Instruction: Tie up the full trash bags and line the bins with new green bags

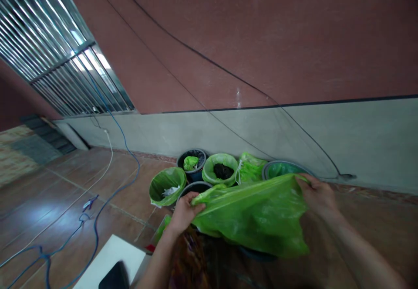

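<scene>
Floor (65,193): glossy brown tile, running to a wall (261,40) red-brown above and grey below, with a dark line between the two. Barred window (65,53) at 10 o'clock. Blue cable (94,223) and white cable (107,162) trail across the floor at 8 to 9 o'clock. White slab (111,258) with a dark object on it at 7 o'clock.

Buckets (196,167): a cluster against the wall foot at 12 o'clock, several lined in green plastic, one holding white scraps, one holding dark matter.

Bag (254,215): green plastic, held above the nearest buckets, centre frame. Long axis runs 9 to 3 o'clock, rising slightly toward 3; the loose body hangs toward 6.

Left hand (184,212): fingers pinched on the bag's 9 o'clock end.

Right hand (318,197): fingers closed over the bag's upper 3 o'clock corner.
</scene>
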`<act>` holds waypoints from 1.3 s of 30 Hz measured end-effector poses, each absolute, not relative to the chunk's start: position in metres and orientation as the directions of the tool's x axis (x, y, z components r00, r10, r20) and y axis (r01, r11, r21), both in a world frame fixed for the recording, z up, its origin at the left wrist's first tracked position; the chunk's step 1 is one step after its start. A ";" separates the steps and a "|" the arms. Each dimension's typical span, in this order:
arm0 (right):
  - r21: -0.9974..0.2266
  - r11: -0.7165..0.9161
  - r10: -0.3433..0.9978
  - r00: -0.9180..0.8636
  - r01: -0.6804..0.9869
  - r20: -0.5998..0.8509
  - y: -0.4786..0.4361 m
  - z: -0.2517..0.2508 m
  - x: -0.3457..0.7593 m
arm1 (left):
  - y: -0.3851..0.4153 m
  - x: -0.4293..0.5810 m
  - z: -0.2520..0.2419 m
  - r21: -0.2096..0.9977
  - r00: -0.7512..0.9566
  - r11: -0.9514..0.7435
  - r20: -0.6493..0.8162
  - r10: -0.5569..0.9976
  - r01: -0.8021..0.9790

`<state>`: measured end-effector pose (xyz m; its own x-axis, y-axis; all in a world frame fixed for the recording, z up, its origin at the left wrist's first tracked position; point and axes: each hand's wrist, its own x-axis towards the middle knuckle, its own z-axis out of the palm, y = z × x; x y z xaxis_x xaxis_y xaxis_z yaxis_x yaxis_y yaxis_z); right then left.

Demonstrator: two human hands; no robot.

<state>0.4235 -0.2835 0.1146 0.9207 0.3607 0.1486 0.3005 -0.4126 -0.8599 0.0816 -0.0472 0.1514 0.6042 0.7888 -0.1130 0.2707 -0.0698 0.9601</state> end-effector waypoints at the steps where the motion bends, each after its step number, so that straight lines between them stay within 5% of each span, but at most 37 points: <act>1: -0.861 -0.411 0.360 0.921 0.300 0.149 -0.284 0.114 0.424 | -0.045 0.081 0.149 0.951 0.592 -0.092 -0.107 0.799 0.297; 8: -0.838 -0.403 0.458 0.874 0.367 0.162 -0.283 0.109 0.421 | -0.041 0.077 0.140 0.972 0.383 0.234 -0.230 0.895 0.037; 17: -0.810 -0.413 0.570 0.812 0.416 0.126 -0.272 0.125 0.401 | -0.029 0.074 0.168 0.995 0.154 0.067 -0.055 0.986 -0.070; 22: -0.709 -0.444 0.583 0.778 0.548 0.235 -0.272 0.129 0.400 | -0.024 0.074 0.178 0.999 0.208 -0.053 0.049 0.977 0.013; 26: -0.581 -0.242 0.635 0.579 0.777 0.511 -0.269 0.143 0.370 | -0.041 0.086 0.186 1.000 0.332 -0.022 0.016 0.943 0.012; 29: -0.548 -0.075 0.771 0.397 0.833 0.498 -0.262 0.150 0.328 | -0.075 0.106 0.187 0.998 0.512 0.069 -0.064 0.856 0.010; 32: -0.590 0.006 0.864 0.293 0.807 0.409 -0.250 0.144 0.291 | -0.122 0.128 0.183 0.986 0.709 0.164 -0.102 0.698 -0.020; 35: -0.706 0.043 0.896 0.284 0.707 0.340 -0.237 0.133 0.280 | -0.154 0.140 0.179 1.000 0.826 0.028 -0.015 0.564 -0.001; 39: -0.888 0.078 0.904 0.344 0.453 0.255 -0.237 0.136 0.299 | -0.137 0.135 0.167 0.994 0.732 -0.110 0.062 0.678 0.018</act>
